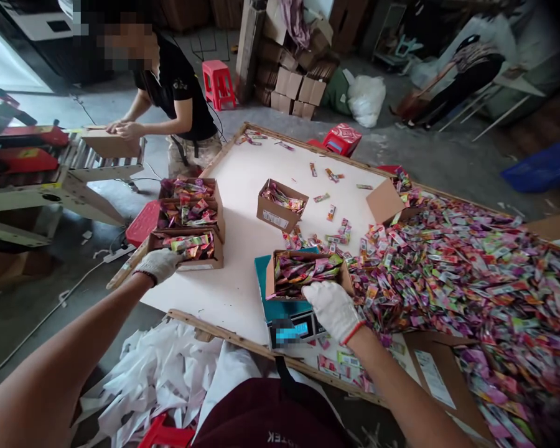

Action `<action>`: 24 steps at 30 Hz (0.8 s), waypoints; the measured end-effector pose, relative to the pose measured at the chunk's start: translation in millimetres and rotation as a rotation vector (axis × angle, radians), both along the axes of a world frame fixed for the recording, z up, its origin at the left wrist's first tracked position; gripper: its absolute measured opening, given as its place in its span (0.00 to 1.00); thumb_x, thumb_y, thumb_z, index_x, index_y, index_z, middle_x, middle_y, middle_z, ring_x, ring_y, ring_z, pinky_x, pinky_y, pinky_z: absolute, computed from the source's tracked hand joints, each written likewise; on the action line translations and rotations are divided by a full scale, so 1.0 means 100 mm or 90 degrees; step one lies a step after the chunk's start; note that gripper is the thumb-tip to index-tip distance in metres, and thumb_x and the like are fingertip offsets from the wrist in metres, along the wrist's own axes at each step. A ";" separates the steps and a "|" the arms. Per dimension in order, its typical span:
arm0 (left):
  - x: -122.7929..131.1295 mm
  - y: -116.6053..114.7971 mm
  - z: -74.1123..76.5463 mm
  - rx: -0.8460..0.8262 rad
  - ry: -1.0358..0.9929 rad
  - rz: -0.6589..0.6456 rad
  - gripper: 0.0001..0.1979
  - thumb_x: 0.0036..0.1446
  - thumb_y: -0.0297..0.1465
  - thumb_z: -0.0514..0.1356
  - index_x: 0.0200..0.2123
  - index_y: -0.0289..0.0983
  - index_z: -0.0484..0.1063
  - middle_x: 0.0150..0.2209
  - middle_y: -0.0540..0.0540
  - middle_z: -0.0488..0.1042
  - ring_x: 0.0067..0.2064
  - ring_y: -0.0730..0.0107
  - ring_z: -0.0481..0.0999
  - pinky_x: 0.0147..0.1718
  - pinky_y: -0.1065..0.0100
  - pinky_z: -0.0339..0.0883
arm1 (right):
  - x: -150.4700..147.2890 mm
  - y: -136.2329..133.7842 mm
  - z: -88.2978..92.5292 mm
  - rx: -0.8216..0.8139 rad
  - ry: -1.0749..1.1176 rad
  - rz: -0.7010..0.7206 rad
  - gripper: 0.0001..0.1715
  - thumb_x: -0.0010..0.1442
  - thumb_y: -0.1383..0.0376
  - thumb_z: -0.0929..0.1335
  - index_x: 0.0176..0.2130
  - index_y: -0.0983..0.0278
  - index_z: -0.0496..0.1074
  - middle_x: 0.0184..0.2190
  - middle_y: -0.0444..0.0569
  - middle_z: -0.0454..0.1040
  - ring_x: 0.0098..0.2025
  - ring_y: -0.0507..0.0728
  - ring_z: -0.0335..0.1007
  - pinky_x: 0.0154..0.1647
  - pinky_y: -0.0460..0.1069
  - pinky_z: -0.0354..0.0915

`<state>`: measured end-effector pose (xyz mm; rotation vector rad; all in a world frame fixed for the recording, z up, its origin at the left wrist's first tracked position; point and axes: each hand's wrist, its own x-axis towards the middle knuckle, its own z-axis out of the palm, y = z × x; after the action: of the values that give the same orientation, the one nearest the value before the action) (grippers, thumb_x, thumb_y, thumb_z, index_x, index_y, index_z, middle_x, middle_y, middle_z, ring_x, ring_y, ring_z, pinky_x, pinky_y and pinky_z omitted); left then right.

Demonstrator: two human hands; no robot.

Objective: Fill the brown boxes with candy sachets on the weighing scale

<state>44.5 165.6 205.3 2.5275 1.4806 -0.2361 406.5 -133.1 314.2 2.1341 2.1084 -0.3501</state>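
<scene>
My left hand (159, 266), in a white knit glove, is closed at the left near corner of a cardboard box (200, 265) filled with small candy packets. That box stands at the table's left end, in front of other filled boxes (220, 214). My right hand (332, 310), also gloved, has its fingers curled at the near rim of another filled cardboard box (269, 283). What those fingers hold, if anything, is hidden. This box sits on a teal-topped digital scale (261, 287) with a lit blue display (300, 328).
A large heap of candy packets (448, 267) covers the table's right side. Another filled box (274, 219) stands mid-table (242, 162). A co-worker (182, 99) handles a carton (112, 144) on a roller conveyor at left. Red stools (218, 84) and stacked cartons (289, 84) stand behind.
</scene>
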 end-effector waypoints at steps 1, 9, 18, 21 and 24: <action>0.04 0.08 0.01 -0.009 0.025 -0.021 0.07 0.56 0.29 0.64 0.36 0.33 0.82 0.31 0.45 0.81 0.33 0.69 0.72 0.39 0.73 0.62 | 0.02 -0.03 0.04 0.002 0.012 -0.010 0.17 0.64 0.74 0.62 0.46 0.64 0.77 0.40 0.55 0.79 0.42 0.60 0.74 0.44 0.53 0.65; 0.41 0.41 0.03 0.026 0.072 0.010 0.16 0.67 0.27 0.54 0.46 0.16 0.73 0.48 0.31 0.77 0.52 0.58 0.72 0.55 0.50 0.61 | 0.56 -0.71 0.26 0.250 0.269 -0.408 0.17 0.64 0.54 0.66 0.47 0.61 0.74 0.43 0.53 0.79 0.43 0.60 0.76 0.50 0.55 0.70; 0.20 -0.87 -0.19 0.144 -0.107 0.080 0.31 0.65 0.39 0.57 0.66 0.28 0.61 0.69 0.28 0.57 0.65 0.45 0.62 0.62 0.49 0.58 | 0.82 -1.26 0.06 0.226 0.305 -0.516 0.18 0.63 0.52 0.66 0.46 0.61 0.73 0.43 0.51 0.79 0.43 0.59 0.75 0.50 0.54 0.68; 0.04 -1.73 -0.55 -0.009 -0.080 0.166 0.26 0.65 0.38 0.54 0.59 0.27 0.69 0.65 0.28 0.65 0.61 0.48 0.70 0.58 0.55 0.65 | 0.95 -1.29 -0.03 0.221 0.313 -0.522 0.19 0.63 0.52 0.67 0.46 0.61 0.73 0.41 0.51 0.79 0.42 0.59 0.75 0.48 0.53 0.68; -0.01 -2.61 -0.85 -0.155 -0.048 0.177 0.18 0.61 0.33 0.54 0.52 0.38 0.75 0.55 0.39 0.76 0.55 0.54 0.76 0.55 0.58 0.69 | 1.14 -1.28 -0.27 0.186 0.318 -0.513 0.20 0.63 0.52 0.66 0.49 0.61 0.73 0.43 0.52 0.78 0.43 0.59 0.75 0.51 0.54 0.68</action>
<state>43.3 -95.0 120.4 2.0926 1.6411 -0.2563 520.9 -260.7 286.8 3.2992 1.4051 -0.7434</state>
